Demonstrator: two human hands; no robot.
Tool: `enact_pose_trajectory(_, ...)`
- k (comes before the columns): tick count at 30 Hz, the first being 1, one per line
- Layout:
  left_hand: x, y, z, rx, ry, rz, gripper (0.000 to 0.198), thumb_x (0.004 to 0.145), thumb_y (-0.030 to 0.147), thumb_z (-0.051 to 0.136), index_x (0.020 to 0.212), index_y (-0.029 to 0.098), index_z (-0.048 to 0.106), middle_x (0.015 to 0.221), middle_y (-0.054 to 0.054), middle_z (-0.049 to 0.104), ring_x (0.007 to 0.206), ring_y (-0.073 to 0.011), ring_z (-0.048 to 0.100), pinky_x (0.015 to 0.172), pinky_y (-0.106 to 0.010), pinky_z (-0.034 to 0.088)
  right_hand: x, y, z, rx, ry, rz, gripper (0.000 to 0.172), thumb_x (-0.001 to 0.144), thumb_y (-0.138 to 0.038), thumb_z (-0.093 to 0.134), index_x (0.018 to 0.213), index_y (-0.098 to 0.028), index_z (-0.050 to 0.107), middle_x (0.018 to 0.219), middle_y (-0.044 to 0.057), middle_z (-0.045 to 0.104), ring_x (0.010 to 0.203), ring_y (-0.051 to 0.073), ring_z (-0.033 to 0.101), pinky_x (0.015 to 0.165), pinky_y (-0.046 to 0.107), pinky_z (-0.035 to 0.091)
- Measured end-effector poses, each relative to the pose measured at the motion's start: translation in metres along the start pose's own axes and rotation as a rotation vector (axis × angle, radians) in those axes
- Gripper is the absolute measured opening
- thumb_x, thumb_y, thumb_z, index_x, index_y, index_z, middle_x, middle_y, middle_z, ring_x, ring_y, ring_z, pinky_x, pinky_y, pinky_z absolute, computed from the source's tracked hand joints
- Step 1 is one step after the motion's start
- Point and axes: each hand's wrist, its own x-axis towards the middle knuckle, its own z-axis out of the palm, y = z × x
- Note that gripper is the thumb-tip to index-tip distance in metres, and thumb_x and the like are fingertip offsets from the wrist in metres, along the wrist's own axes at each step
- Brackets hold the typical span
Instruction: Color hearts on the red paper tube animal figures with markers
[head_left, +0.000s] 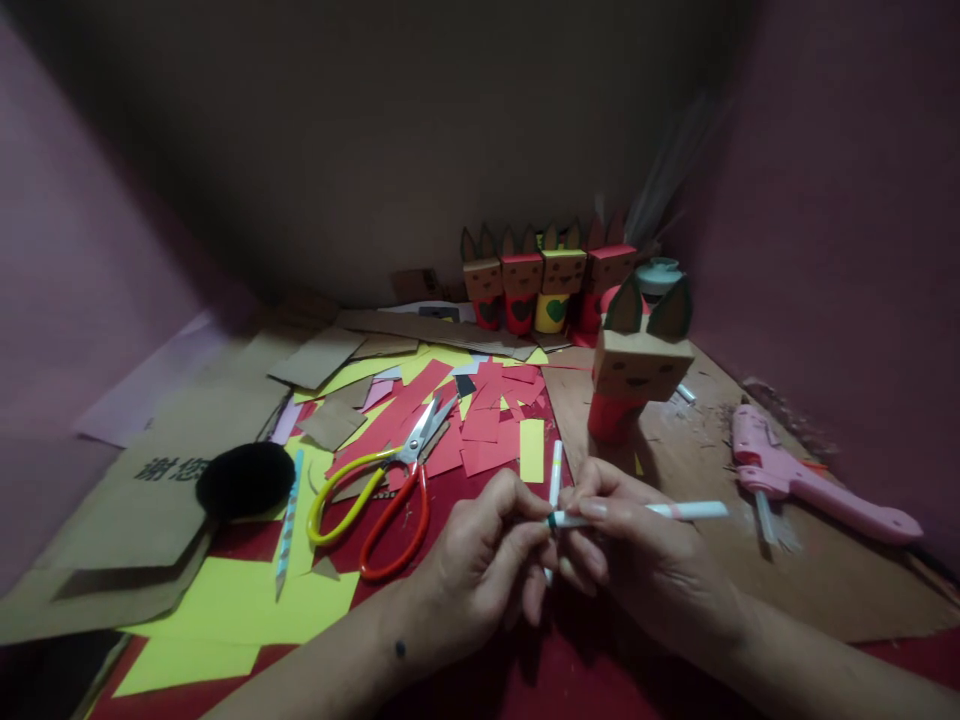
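My two hands meet low in the middle over a thin white marker pen [679, 511]. My right hand [645, 560] grips the pen's barrel, which sticks out to the right. My left hand [480, 565] pinches the pen's dark green end, fingers curled round it. A second white pen [555, 470] lies on the table just behind my fingers. A cardboard animal figure [637, 370] with green-edged ears and a red body stands upright just beyond my right hand.
Scissors [390, 490] with yellow and orange handles lie left of my hands among red, yellow and brown paper scraps. A pink glue gun [802, 480] lies at the right. Several finished figures [547, 275] stand against the back wall. A black pompom [246, 480] and striped pencil [287, 530] lie left.
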Motion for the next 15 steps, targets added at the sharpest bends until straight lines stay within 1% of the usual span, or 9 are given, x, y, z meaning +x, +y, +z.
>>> enact_pose_trajectory(2,0.002,0.001,-0.005,0.215,-0.050,0.082,0.016,0.108,0.032,0.040,0.107,0.020,0.049,0.082,-0.005,0.073,0.054,-0.0092,0.058,0.050,-0.020,0.045,0.002,0.001,-0.002,-0.050,0.027,0.029,0.026,0.081,-0.034,0.079,0.070,-0.018,0.062,0.046,-0.004,0.058,0.045,0.009,0.051,0.052,0.021,0.041)
enact_pose_trajectory(4,0.003,0.001,-0.011,0.452,-0.108,0.130,0.016,0.107,0.027,0.038,0.110,0.019,0.051,0.089,-0.007,0.075,0.065,-0.0126,0.065,0.058,-0.023,0.049,0.001,0.004,-0.007,-0.111,0.057,0.039,0.030,0.081,-0.037,0.080,0.070,-0.018,0.060,0.047,-0.004,0.057,0.045,0.008,0.049,0.050,0.020,0.039)
enact_pose_trajectory(6,0.004,0.001,-0.016,0.695,-0.125,0.168,0.019,0.107,0.025,0.036,0.100,0.020,0.052,0.084,-0.003,0.071,0.065,-0.0136,0.064,0.057,-0.024,0.046,-0.002,0.008,-0.013,-0.195,0.081,0.060,0.033,0.083,-0.040,0.080,0.071,-0.018,0.058,0.050,-0.005,0.055,0.045,0.007,0.044,0.047,0.019,0.032)
enact_pose_trajectory(7,0.004,0.000,-0.018,0.803,-0.125,0.183,0.021,0.107,0.025,0.035,0.094,0.021,0.051,0.080,-0.002,0.069,0.062,-0.0129,0.062,0.055,-0.023,0.043,-0.005,0.009,-0.016,-0.249,0.083,0.075,0.030,0.084,-0.039,0.079,0.074,-0.019,0.059,0.053,-0.004,0.056,0.046,0.007,0.043,0.045,0.019,0.028)
enact_pose_trajectory(8,0.004,0.000,-0.020,0.889,-0.120,0.218,0.023,0.107,0.026,0.034,0.090,0.021,0.049,0.077,0.000,0.066,0.059,-0.0120,0.058,0.052,-0.023,0.040,-0.008,0.011,-0.019,-0.289,0.072,0.082,0.027,0.085,-0.038,0.079,0.079,-0.019,0.062,0.058,-0.004,0.057,0.050,0.008,0.044,0.047,0.019,0.029)
enact_pose_trajectory(11,0.004,-0.002,-0.023,1.000,-0.081,0.408,0.027,0.109,0.027,0.030,0.089,0.022,0.047,0.071,0.002,0.060,0.055,-0.0112,0.053,0.050,-0.024,0.036,-0.015,0.012,-0.023,-0.322,0.022,0.135,0.026,0.085,-0.042,0.080,0.088,-0.019,0.067,0.069,-0.002,0.059,0.060,0.009,0.048,0.055,0.021,0.034)
enact_pose_trajectory(13,0.005,-0.004,-0.023,1.002,-0.063,0.521,0.030,0.110,0.026,0.027,0.089,0.021,0.048,0.070,0.001,0.059,0.056,-0.0117,0.052,0.052,-0.025,0.038,-0.019,0.012,-0.021,-0.387,0.027,0.109,0.031,0.085,-0.048,0.078,0.082,-0.018,0.068,0.069,0.000,0.059,0.062,0.011,0.050,0.059,0.025,0.039)
enact_pose_trajectory(14,0.005,-0.005,-0.023,0.994,-0.063,0.550,0.029,0.110,0.025,0.028,0.090,0.020,0.049,0.071,0.001,0.059,0.057,-0.0119,0.051,0.053,-0.025,0.038,-0.019,0.012,-0.020,-0.469,0.053,0.086,0.033,0.085,-0.050,0.077,0.079,-0.018,0.069,0.069,0.001,0.060,0.062,0.013,0.051,0.060,0.026,0.040)
enact_pose_trajectory(15,0.005,-0.005,-0.023,0.984,-0.069,0.560,0.026,0.109,0.023,0.031,0.092,0.019,0.050,0.072,0.000,0.059,0.058,-0.0120,0.052,0.053,-0.025,0.039,-0.020,0.012,-0.019,-0.539,0.069,0.025,0.037,0.083,-0.053,0.077,0.073,-0.018,0.069,0.065,0.002,0.059,0.060,0.013,0.050,0.058,0.027,0.039)
